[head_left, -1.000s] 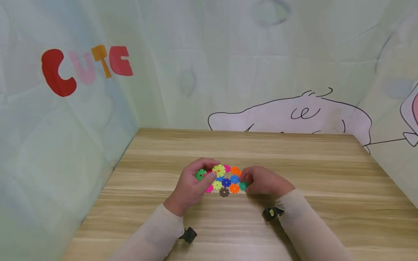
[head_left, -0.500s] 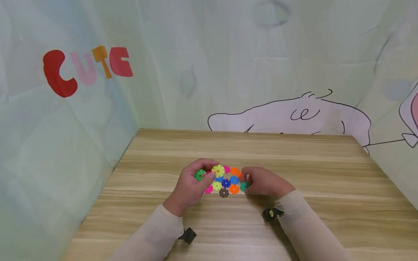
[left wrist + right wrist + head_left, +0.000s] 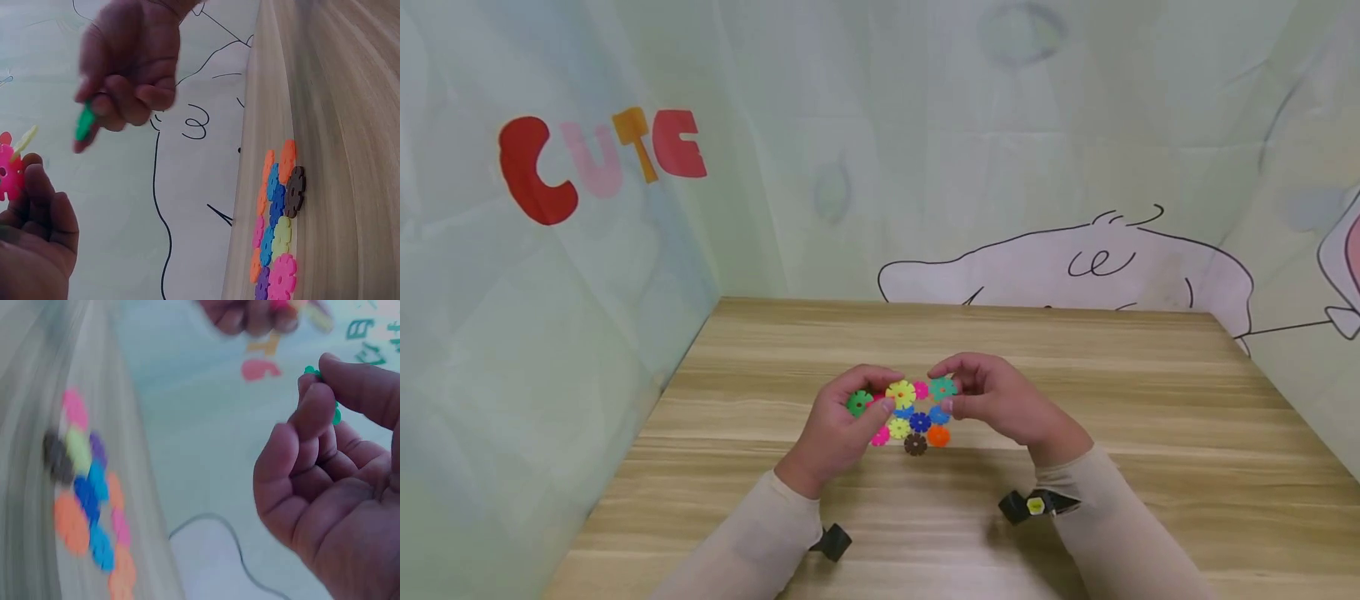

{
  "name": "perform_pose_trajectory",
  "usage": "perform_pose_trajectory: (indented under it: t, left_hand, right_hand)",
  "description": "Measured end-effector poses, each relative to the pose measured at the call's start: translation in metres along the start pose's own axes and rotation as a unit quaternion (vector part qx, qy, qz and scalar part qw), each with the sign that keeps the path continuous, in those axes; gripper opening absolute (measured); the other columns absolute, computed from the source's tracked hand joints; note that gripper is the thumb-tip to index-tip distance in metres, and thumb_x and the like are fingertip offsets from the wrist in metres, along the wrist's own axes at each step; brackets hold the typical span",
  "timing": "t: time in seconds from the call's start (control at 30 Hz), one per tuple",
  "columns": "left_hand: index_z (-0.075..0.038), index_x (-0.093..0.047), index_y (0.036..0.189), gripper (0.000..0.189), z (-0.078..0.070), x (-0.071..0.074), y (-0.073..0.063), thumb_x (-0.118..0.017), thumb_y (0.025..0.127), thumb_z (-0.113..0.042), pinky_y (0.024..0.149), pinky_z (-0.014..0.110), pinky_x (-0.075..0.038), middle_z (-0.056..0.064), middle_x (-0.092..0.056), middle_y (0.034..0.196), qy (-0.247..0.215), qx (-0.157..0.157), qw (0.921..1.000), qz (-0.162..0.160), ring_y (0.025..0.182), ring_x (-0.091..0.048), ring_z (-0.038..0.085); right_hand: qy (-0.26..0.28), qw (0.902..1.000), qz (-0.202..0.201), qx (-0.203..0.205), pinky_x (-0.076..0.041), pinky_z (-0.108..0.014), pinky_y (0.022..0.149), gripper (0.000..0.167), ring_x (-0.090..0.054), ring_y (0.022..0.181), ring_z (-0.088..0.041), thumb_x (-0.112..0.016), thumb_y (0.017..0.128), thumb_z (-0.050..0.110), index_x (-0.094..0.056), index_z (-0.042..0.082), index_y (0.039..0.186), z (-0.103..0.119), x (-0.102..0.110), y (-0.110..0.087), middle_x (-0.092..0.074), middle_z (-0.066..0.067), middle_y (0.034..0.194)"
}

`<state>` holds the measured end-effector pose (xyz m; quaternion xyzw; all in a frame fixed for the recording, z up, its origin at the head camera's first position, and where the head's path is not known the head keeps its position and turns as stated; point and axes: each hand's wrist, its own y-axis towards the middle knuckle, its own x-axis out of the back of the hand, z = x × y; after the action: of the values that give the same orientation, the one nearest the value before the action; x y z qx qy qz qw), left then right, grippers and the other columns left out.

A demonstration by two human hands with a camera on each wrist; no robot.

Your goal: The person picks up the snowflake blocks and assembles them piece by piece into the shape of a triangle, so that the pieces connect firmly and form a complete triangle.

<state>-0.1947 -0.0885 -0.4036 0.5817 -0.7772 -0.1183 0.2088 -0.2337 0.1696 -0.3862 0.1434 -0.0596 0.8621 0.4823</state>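
Note:
My left hand (image 3: 842,425) holds a few joined notched plastic discs: a green disc (image 3: 860,404), a yellow disc (image 3: 901,394) and a pink disc (image 3: 10,174) between them. Between thumb and fingers of my right hand (image 3: 1000,400) is a teal-green notched disc (image 3: 943,388), raised off the table. In the left wrist view this same disc (image 3: 85,122) shows edge-on; in the right wrist view the fingers hide most of it. The two hands face each other with a gap between them, above several loose discs (image 3: 920,422).
The loose discs lie flat and close together on the wood-grain table (image 3: 925,517), among them a brown disc (image 3: 295,192), an orange disc (image 3: 938,436) and a purple disc (image 3: 98,449). A printed cloth wall (image 3: 850,167) stands behind and to the left.
My right hand has picked up the teal-green disc from the right end of the group and brought it up and left toward my left hand, which stays nearly still with its joined discs.

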Motion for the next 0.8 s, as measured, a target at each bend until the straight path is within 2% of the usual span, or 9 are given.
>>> perform_pose_trajectory:
  t: [0.13,0.27,0.33,0.5,0.67,0.8]
  left_hand:
    - [-0.003,-0.069,0.126,0.026,0.000,0.000,0.000,-0.063,0.100,-0.002,0.082,0.027,-0.062,0.014,-0.065,0.119,-0.013,-0.001,0.9999,0.005,0.097,-0.063,0.021]
    - [-0.001,-0.068,0.125,0.026,0.000,-0.001,0.001,-0.062,0.099,0.000,0.081,0.026,-0.062,0.016,-0.064,0.117,-0.030,-0.007,0.9994,0.015,0.094,-0.064,0.018]
    - [-0.001,-0.068,0.124,0.026,0.001,-0.002,0.001,-0.062,0.099,0.002,0.079,0.026,-0.062,0.017,-0.064,0.116,-0.036,-0.010,0.9991,0.021,0.092,-0.063,0.017]
    - [-0.001,-0.067,0.123,0.025,0.000,-0.002,0.000,-0.063,0.098,0.002,0.077,0.026,-0.061,0.017,-0.063,0.113,-0.035,-0.015,0.9989,0.028,0.088,-0.062,0.015]
    - [-0.002,-0.068,0.123,0.025,-0.001,-0.003,0.001,-0.062,0.098,0.002,0.076,0.028,-0.063,0.016,-0.064,0.111,-0.033,-0.018,0.9985,0.041,0.086,-0.063,0.017]
    - [-0.003,-0.067,0.122,0.025,0.000,-0.003,0.001,-0.062,0.098,0.001,0.076,0.029,-0.063,0.015,-0.065,0.112,-0.027,-0.023,0.9978,0.057,0.085,-0.065,0.026]
  right_hand:
    - [0.064,0.9977,0.018,0.012,-0.064,-0.034,0.088,0.041,-0.070,0.093,-0.021,-0.069,0.097,-0.003,-0.060,-0.004,0.137,0.015,-0.006,-0.007,-0.068,-0.020,0.107]
    - [0.078,0.9962,0.027,0.029,-0.063,-0.031,0.088,0.039,-0.070,0.093,-0.016,-0.067,0.098,-0.004,-0.060,-0.007,0.136,0.022,-0.009,-0.011,-0.065,-0.030,0.111]
    - [0.076,0.9961,0.029,0.034,-0.063,-0.030,0.087,0.037,-0.070,0.093,-0.015,-0.068,0.098,-0.003,-0.061,-0.007,0.134,0.023,-0.010,-0.011,-0.065,-0.029,0.110]
    - [0.073,0.9959,0.033,0.043,-0.063,-0.029,0.085,0.032,-0.069,0.091,-0.016,-0.068,0.098,-0.002,-0.063,-0.008,0.129,0.024,-0.012,-0.011,-0.069,-0.015,0.104]
    - [0.053,0.9969,0.033,0.048,-0.062,-0.027,0.081,0.028,-0.068,0.088,-0.016,-0.070,0.098,-0.001,-0.066,-0.007,0.124,0.025,-0.013,-0.011,-0.068,-0.020,0.102]
    - [0.050,0.9976,0.030,0.038,-0.062,-0.026,0.079,0.025,-0.066,0.087,-0.016,-0.071,0.098,-0.001,-0.067,-0.006,0.122,0.025,-0.015,-0.011,-0.068,-0.017,0.100]
